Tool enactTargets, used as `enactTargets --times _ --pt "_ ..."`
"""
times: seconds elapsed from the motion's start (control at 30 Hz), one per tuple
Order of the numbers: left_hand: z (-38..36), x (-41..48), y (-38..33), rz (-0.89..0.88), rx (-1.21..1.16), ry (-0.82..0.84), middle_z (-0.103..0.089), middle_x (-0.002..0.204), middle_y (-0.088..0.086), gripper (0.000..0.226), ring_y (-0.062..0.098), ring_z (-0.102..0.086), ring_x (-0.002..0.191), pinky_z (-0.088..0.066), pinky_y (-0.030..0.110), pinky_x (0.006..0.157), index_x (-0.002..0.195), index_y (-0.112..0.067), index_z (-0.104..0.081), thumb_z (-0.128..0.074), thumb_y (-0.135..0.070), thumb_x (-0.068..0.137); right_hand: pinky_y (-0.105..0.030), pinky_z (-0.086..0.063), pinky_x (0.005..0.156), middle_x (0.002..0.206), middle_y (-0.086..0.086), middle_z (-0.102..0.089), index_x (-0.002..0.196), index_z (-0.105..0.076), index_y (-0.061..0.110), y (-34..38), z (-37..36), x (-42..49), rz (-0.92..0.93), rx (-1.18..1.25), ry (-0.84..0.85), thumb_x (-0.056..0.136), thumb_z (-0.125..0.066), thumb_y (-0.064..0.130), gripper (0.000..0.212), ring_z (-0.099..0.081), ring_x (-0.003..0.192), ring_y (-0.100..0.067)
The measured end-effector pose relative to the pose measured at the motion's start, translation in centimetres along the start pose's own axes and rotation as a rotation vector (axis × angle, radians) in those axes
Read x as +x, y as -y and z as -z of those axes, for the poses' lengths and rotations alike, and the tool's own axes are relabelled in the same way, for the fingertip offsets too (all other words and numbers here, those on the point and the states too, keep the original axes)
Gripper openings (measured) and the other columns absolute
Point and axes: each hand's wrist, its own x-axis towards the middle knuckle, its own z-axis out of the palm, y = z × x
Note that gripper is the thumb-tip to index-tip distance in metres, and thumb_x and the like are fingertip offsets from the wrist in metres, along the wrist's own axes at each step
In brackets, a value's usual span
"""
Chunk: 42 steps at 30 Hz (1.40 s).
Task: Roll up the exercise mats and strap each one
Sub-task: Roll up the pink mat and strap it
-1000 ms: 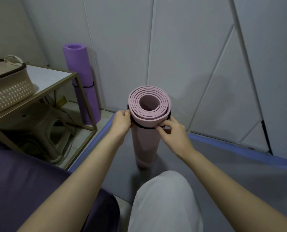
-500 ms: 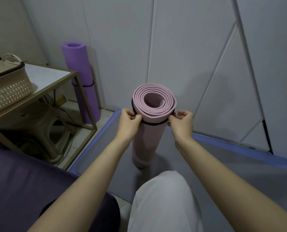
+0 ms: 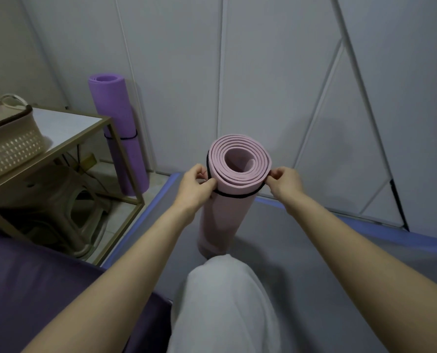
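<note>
A rolled pink mat (image 3: 225, 215) stands upright on the grey floor mat (image 3: 314, 263) in front of my knee. A thin black strap (image 3: 234, 195) circles it just below the top end. My left hand (image 3: 195, 186) pinches the strap on the roll's left side, and my right hand (image 3: 283, 182) pinches it on the right side. A purple rolled mat (image 3: 118, 128) leans upright against the wall at the back left, with a black strap round its middle.
A gold-framed side table (image 3: 59, 149) with a woven basket (image 3: 8, 141) on top stands at the left; a stool sits under it. A dark purple cushion (image 3: 46, 289) fills the lower left. White wall panels close off the back.
My right hand shifted from the front of the roll to its right side. Both hands have drawn the black strap a little lower from the rim of the pink roll.
</note>
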Motion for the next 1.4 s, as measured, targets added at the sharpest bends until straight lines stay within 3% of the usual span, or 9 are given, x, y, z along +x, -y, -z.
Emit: enactTargets --times 0.17,0.37,0.57,0.77,0.93,1.07,1.17,1.27,1.4 --pt "-2.5 -0.7 -2.1 -0.006 -0.041 0.005 -0.038 0.070 0.007 0.028 0.019 -0.042 0.072 -0.045 0.038 0.066 0.066 -0.018 -0.032 -0.044 0.002 0.082 -0.057 -0.048 0.085 0.096 -0.021 -0.063 0.082 -0.045 0.011 -0.6 1.9 -1.0 0.052 0.045 -0.099 0.093 -0.041 0.019 0.013 -0.061 0.094 -0.042" --pt "-6.2 -2.3 -4.0 0.077 -0.088 0.073 -0.045 0.080 0.009 0.011 0.020 -0.042 0.071 -0.041 0.035 0.065 0.077 -0.015 -0.040 -0.045 -0.006 0.082 -0.055 -0.053 0.076 0.087 -0.021 -0.067 0.072 -0.052 0.010 -1.7 7.0 -0.1 0.100 -0.072 -0.132 0.072 -0.023 0.045 0.045 -0.063 0.083 -0.044" --pt "-10.1 -3.3 -0.9 0.089 0.010 0.080 -0.038 0.071 0.005 0.023 0.020 -0.037 0.074 -0.050 0.044 0.072 0.067 -0.017 -0.031 -0.044 -0.004 0.082 -0.056 -0.053 0.077 0.076 -0.023 -0.067 0.055 -0.040 0.015 -5.2 9.9 -1.8 -0.013 -0.082 -0.103 0.089 -0.045 0.024 0.036 -0.066 0.079 -0.044" --pt "-12.5 -5.7 0.0 -0.176 0.180 0.065 -0.029 0.077 -0.003 0.034 0.011 -0.030 0.062 -0.028 0.021 0.055 0.066 -0.018 -0.027 -0.045 0.009 0.078 -0.052 -0.056 0.070 0.095 -0.023 -0.058 0.079 -0.042 0.009 -7.0 11.9 -3.5 -0.008 -0.075 -0.156 0.088 -0.047 -0.005 0.018 -0.065 0.085 -0.041" --pt "-13.9 -8.0 3.0 -0.367 0.145 0.057 -0.031 0.088 -0.006 0.033 0.020 -0.038 0.079 -0.036 0.023 0.072 0.081 -0.014 -0.036 -0.045 0.017 0.070 -0.028 -0.035 0.098 0.136 -0.011 -0.050 0.137 -0.040 0.011 -8.3 12.6 -5.3 0.176 -0.175 -0.100 0.096 -0.034 0.004 0.041 -0.048 0.118 -0.022" --pt "-13.6 -8.4 3.9 -0.277 0.091 0.076 -0.040 0.108 0.011 0.035 0.021 -0.045 0.093 -0.040 0.025 0.076 0.096 -0.010 -0.037 -0.043 0.016 0.073 -0.029 -0.039 0.079 0.111 -0.016 -0.063 0.099 -0.060 0.003 -8.1 13.2 -5.6 0.096 -0.321 0.003 0.083 -0.041 -0.014 0.030 -0.057 0.110 -0.033" --pt "-12.6 -8.0 3.7 -0.209 0.102 0.103 -0.048 0.112 0.014 0.036 0.018 -0.047 0.093 -0.037 0.018 0.074 0.100 -0.009 -0.039 -0.043 0.017 0.075 -0.023 -0.033 0.066 0.094 -0.017 -0.064 0.065 -0.050 0.012 -7.9 13.0 -5.7 0.017 -0.352 0.036 0.084 -0.038 -0.015 0.035 -0.061 0.099 -0.032" --pt "-11.3 -7.2 3.1 -0.163 0.159 0.090 -0.053 0.103 0.008 0.037 0.019 -0.050 0.085 -0.040 0.024 0.071 0.101 -0.011 -0.044 -0.043 0.017 0.077 -0.020 -0.031 0.063 0.100 -0.023 -0.067 0.080 -0.066 0.001 -8.1 12.0 -5.7 0.014 -0.312 0.028 0.086 -0.040 -0.013 0.030 -0.060 0.098 -0.022" --pt "-10.7 -6.2 2.8 -0.165 0.249 0.151 -0.056 0.094 0.006 0.048 0.022 -0.054 0.081 -0.050 0.034 0.076 0.113 -0.014 -0.054 -0.043 0.017 0.079 -0.041 -0.048 0.086 0.104 -0.023 -0.068 0.102 -0.067 -0.007 -8.6 11.9 -4.7 -0.045 -0.261 0.027 0.086 -0.044 -0.010 0.029 -0.058 0.097 -0.019"
